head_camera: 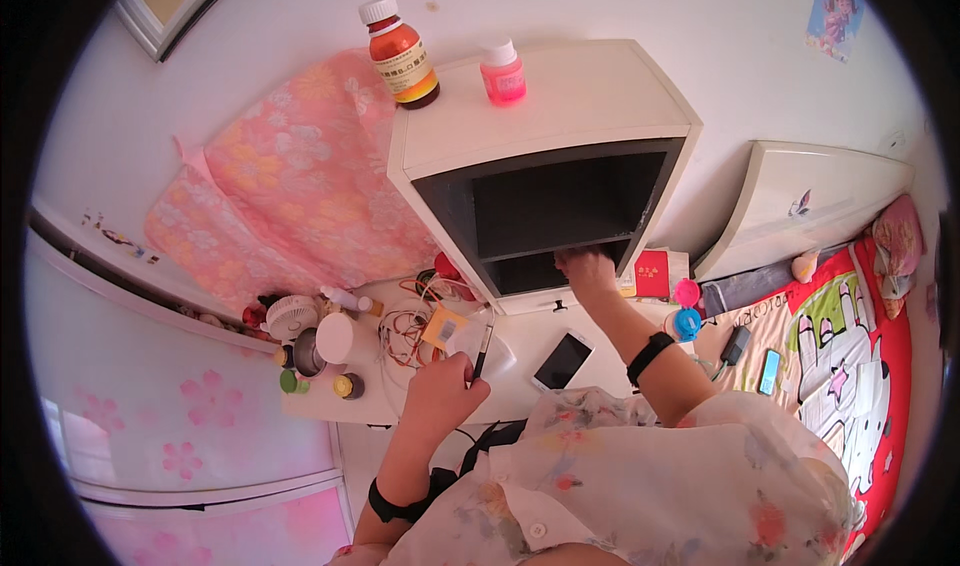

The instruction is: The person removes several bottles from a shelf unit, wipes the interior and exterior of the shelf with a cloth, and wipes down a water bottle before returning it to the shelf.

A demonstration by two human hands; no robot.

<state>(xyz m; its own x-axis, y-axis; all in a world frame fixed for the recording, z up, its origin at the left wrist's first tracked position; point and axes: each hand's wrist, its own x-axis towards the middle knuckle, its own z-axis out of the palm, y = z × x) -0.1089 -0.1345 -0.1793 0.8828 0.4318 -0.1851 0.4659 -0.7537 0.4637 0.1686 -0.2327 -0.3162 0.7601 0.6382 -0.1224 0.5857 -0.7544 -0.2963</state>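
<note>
My left hand (444,395) is closed around a slim black-handled tool (482,354), whose lighter end points up toward the cabinet. With its fingers partly inside the dark lower compartment (525,272), my right hand (589,269) is at the right part of a cream cabinet (540,127). Shadow and the shelf edge hide its fingertips, so whether it holds anything cannot be told. A white-framed phone (564,360) lies on the desk between my forearms. On the cabinet top stand an orange-brown bottle (405,67) with a white cap and a small pink bottle (504,78).
Tangled cables (405,333), a small white fan (292,317), a metal bowl (308,352) and jars crowd the desk's left side. Right of the cabinet are a red booklet (651,273) and a blue-lidded container (685,324). A bed with patterned bedding (832,356) stands farther right.
</note>
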